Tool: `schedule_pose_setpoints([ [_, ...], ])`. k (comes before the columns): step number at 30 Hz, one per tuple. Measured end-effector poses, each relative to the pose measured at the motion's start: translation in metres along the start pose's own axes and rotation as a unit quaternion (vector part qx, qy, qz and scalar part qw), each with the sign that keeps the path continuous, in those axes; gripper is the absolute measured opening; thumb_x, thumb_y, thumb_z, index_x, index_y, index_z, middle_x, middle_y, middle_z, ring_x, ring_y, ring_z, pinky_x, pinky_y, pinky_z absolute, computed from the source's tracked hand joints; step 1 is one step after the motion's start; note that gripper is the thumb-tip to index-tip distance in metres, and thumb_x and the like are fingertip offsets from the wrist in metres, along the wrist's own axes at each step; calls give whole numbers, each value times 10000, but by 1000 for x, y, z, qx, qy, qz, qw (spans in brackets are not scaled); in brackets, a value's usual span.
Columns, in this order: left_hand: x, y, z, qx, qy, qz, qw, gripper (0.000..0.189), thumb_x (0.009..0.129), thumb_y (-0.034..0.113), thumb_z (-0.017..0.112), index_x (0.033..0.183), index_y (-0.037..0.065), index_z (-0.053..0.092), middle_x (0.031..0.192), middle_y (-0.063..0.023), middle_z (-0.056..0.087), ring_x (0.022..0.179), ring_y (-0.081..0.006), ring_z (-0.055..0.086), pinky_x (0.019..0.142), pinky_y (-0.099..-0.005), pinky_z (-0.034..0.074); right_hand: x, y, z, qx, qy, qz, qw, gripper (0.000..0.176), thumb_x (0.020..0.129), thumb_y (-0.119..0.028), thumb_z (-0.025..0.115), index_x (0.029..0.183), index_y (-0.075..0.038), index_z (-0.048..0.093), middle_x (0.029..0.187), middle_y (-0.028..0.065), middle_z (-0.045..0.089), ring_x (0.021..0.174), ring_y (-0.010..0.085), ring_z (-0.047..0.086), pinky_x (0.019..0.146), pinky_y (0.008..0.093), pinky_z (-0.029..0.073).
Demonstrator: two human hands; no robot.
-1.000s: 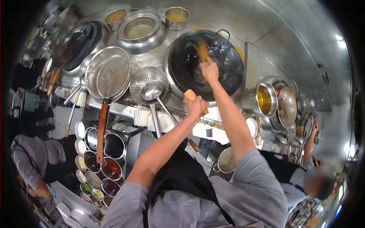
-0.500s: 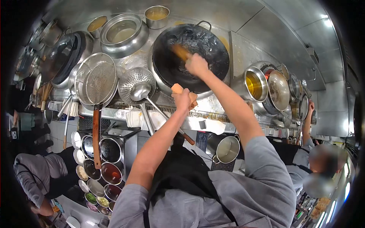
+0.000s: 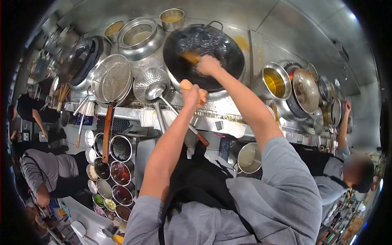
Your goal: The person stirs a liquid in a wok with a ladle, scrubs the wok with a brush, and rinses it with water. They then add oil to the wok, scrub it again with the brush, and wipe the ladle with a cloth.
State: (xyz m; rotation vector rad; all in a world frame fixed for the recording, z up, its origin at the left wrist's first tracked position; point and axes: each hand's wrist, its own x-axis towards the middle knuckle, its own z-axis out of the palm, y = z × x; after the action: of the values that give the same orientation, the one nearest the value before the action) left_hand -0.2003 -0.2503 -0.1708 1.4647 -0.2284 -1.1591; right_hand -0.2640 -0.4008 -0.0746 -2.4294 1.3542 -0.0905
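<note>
A large black wok point(image 3: 173, 45) sits on the range in front of me, wet and glistening inside. My right hand point(image 3: 209, 66) is closed around a tan wok brush point(image 3: 189, 56), which is over the inside of the wok and smeared by motion. At the wok's near rim, my left hand point(image 3: 191, 97) is closed on a folded orange-tan cloth point(image 3: 202, 97). The cloth hides the part of the rim beneath it. Left of that hand lie a perforated skimmer point(image 3: 143, 81) and a steel ladle point(image 3: 156, 90) with a wooden handle end.
A mesh strainer point(image 3: 110, 81) lies at the left. Behind it stands a wide steel pot point(image 3: 136, 47). A pot of yellow oil point(image 3: 267, 92) is right of the wok. Seasoning tins point(image 3: 121, 194) fill the lower left. One co-worker point(image 3: 326, 175) works at right, others at left.
The brush and my right hand have shifted slightly within the wok. My left hand stays at the rim with the cloth. The view has tilted a little, and another person shows at left.
</note>
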Motion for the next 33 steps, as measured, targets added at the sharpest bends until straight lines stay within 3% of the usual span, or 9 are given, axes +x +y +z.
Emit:
schedule_pose_setpoints([
  [5,-54,42,-22,64,52,58,995,595,793,138,672,1223,-79,323,1051,-212,585,808,-245,664,659,-381,563,-161,49,-67,-39,-151,-125,980,546,841,-321,617,1372,-200,585,1266,246,604,1026,399,648,937,432,517],
  [9,-85,68,-20,142,34,99,984,639,780,170,694,1231,-86,320,1072,-238,581,899,-281,658,757,-400,553,-168,150,-115,49,-127,122,983,574,824,-325,707,1369,-189,591,1203,169,678,1025,296,684,918,389,526],
  [13,-62,92,5,300,63,228,924,753,747,291,718,1227,-142,332,1082,-325,603,991,-418,641,905,-428,496,-188,158,-53,161,140,-8,977,599,804,-395,706,1338,-143,609,1129,185,701,949,322,705,858,385,542],
  [15,-91,130,32,348,64,224,908,798,738,338,721,1246,-131,322,1109,-347,600,1031,-445,635,920,-450,496,-207,126,-55,277,32,73,958,613,807,-382,724,1354,-138,594,1128,202,697,941,305,704,862,379,540],
  [18,-113,164,67,404,68,292,864,813,732,362,725,1252,-114,321,1068,-319,648,1021,-460,642,904,-479,503,-188,145,3,188,187,-29,964,617,809,-371,730,1361,-134,586,1081,199,709,821,289,712,800,369,553],
  [22,-129,181,92,467,65,366,803,768,732,369,748,1233,-70,364,1043,-313,659,979,-474,649,874,-497,506,-177,131,-29,432,57,86,896,603,840,-337,715,1365,-71,581,624,49,613,464,124,559,448,301,468],
  [25,-161,174,99,454,77,421,782,455,777,189,656,1110,19,397,892,-288,656,899,-477,635,799,-552,502,-181,120,-58,452,43,99,886,559,839,-332,728,1321,-70,622,713,32,623,537,87,560,461,269,451],
  [28,-160,151,80,405,42,495,768,560,762,110,694,1229,-1,405,1300,-246,570,1169,-423,559,952,-473,480,-170,136,-39,445,47,91,890,562,840,-345,728,1339,-112,614,784,91,672,667,165,659,562,310,505],
  [33,-112,125,36,410,77,421,806,644,748,276,736,1178,-42,376,955,-275,662,887,-448,661,812,-488,511,-181,152,36,209,208,77,952,609,858,-399,676,1409,-184,533,1179,220,631,1098,434,600,910,492,487],
])
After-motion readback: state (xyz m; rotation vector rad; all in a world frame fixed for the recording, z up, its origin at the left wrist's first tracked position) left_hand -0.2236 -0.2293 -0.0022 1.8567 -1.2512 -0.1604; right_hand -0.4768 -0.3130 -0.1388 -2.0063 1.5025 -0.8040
